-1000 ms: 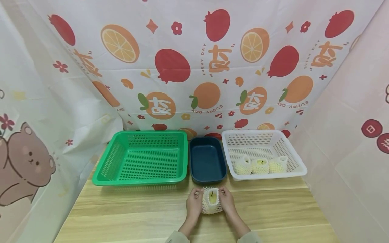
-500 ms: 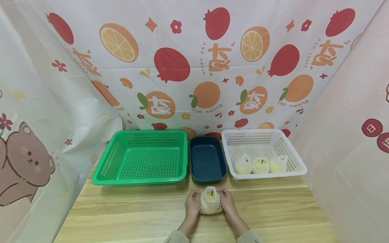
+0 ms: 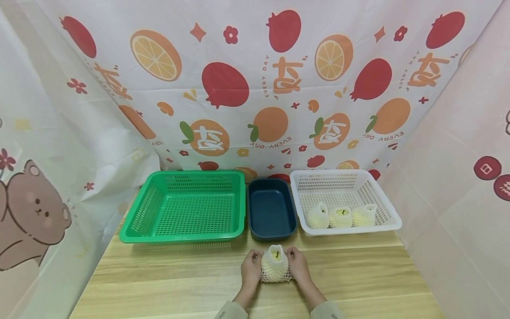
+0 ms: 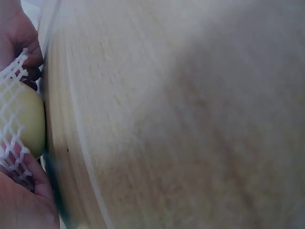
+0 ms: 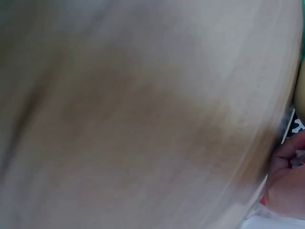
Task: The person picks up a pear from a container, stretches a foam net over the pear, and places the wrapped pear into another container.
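Both hands hold a white foam fruit net [image 3: 272,269] around a pale yellow fruit [image 4: 31,117], pear-like, with a dark stem showing through the net's top opening. My left hand [image 3: 251,269] pinches the net's left side, and its fingers stretch the mesh. On the other side, my right hand [image 3: 299,265] pinches the net with curled fingers. In the left wrist view part of the fruit's smooth skin shows bare beyond the mesh. The right wrist view catches only an edge of the fruit [image 5: 300,93] and the curled right hand.
Behind the hands stands a dark blue tray [image 3: 272,234], between a green basket [image 3: 183,239] on the left and a white basket [image 3: 392,225] on the right. Three netted fruits [image 3: 341,218] sit in the white basket. A printed cloth [image 3: 255,88] hangs behind the wooden table [image 3: 167,283].
The net now lies smoother over the fruit's upper part, with its stretched mesh lower down. The top opening tipped back slightly, and the left hand shifted a little left.
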{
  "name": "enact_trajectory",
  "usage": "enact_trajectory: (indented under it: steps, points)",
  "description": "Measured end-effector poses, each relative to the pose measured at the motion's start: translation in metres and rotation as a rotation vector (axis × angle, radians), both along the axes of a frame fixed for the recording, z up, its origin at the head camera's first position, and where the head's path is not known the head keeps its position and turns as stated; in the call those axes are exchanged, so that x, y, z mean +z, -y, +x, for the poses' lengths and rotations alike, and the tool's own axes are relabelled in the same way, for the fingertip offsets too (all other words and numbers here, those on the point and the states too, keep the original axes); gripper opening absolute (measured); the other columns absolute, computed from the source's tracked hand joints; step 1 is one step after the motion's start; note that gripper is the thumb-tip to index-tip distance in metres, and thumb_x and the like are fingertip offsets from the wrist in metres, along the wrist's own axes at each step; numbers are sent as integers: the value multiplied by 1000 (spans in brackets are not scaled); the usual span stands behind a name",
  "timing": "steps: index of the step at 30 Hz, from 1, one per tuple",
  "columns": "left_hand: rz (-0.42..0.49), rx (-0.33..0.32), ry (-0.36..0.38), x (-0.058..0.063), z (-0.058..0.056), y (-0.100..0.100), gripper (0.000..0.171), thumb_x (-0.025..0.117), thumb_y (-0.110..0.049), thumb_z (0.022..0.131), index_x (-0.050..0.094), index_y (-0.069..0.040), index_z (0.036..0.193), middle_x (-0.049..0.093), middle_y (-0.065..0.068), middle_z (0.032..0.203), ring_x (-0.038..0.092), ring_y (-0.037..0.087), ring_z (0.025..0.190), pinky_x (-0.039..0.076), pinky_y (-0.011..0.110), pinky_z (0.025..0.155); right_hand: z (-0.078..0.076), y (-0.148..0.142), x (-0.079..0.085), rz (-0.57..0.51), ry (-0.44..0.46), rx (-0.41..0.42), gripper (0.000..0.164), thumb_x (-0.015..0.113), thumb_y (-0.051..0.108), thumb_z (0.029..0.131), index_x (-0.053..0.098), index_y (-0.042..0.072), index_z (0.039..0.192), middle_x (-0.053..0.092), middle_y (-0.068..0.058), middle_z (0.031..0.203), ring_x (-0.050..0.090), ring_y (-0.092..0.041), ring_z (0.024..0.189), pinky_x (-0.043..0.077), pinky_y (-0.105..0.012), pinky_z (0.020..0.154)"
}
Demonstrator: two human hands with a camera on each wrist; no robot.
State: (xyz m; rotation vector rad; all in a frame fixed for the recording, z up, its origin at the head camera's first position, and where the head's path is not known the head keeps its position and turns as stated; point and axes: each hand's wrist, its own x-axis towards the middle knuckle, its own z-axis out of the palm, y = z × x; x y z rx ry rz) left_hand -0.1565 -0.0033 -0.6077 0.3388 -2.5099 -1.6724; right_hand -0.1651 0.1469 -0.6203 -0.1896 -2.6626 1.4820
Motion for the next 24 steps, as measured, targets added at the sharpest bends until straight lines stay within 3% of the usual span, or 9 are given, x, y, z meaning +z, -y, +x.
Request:
enact_trajectory:
  steps: [7,13,21,24]
  points:
    - [-114,-31,-56,1,1,4,12,60,-13,89,61,-7,79,49,-3,58,37,10,49,32,27,44,4,2,1,149,-78,22,16,57,11,91,56,4,76,48,2,59,42,-11,52,37,-27,47]
    - [-248,-59,-63,-2,-1,7,13,63,-15,88,60,-8,77,54,-2,61,48,14,52,38,31,45,3,2,-1,287,-101,13,15,59,13,90,55,7,77,52,1,61,46,-12,52,39,-29,46]
    - [-353,-97,-13,0,-3,12,12,63,-14,87,58,-8,78,58,2,65,56,21,56,42,34,46,4,1,5,382,-28,37,12,57,15,91,53,10,81,47,3,59,41,-12,48,34,-29,40]
    - [-469,-127,-2,5,-3,16,15,66,-15,84,55,-9,75,55,1,63,54,20,54,41,35,45,6,-1,10,405,7,45,10,59,14,89,54,11,81,49,3,62,44,-13,50,35,-29,41]
